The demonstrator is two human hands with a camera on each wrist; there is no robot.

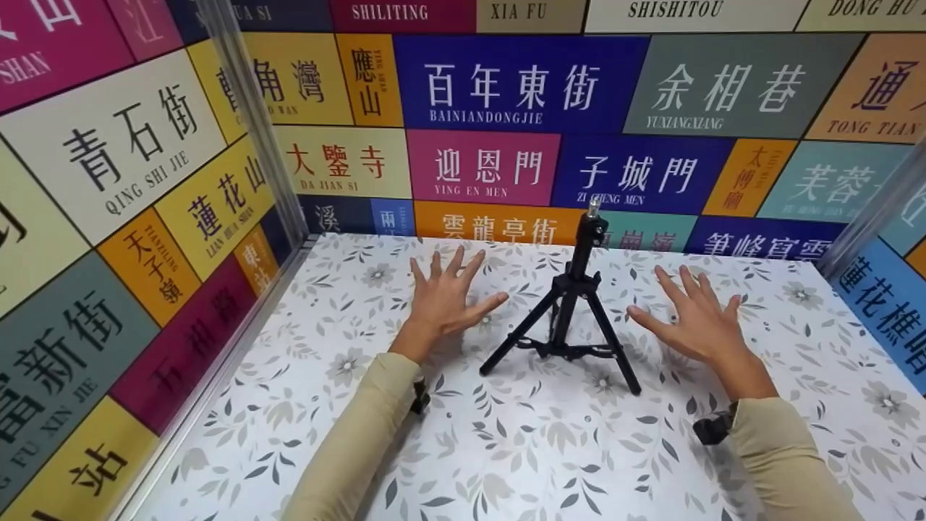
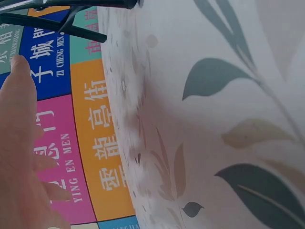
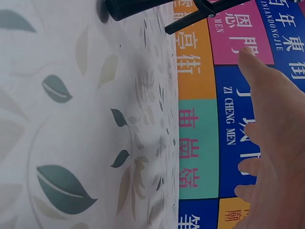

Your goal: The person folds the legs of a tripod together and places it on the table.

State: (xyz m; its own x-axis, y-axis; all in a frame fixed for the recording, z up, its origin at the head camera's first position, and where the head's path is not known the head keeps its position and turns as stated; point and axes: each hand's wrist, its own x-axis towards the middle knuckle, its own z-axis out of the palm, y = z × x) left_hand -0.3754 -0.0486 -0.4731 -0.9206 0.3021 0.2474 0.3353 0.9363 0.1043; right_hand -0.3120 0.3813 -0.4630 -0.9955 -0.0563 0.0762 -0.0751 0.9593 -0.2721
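A small black tripod (image 1: 566,318) stands upright on the table with its legs spread and a silver screw tip on top. To its left is my left hand (image 1: 445,297), fingers spread and straight, palm down, holding nothing. My right hand (image 1: 698,322) is on the other side, its fingers likewise spread, with nothing in it. Both hands are apart from the tripod. In the left wrist view, tripod legs (image 2: 81,31) show at the top, beyond my thumb (image 2: 20,81). The right wrist view also has a tripod leg (image 3: 138,6) along its top edge.
The table (image 1: 506,449) wears a white cover printed with grey leaves and flowers. Behind it and at both sides rise walls (image 1: 521,79) of colourful panels with Chinese lettering. Black straps with small devices (image 1: 712,428) sit at both wrists, by the beige sleeves (image 1: 788,456).
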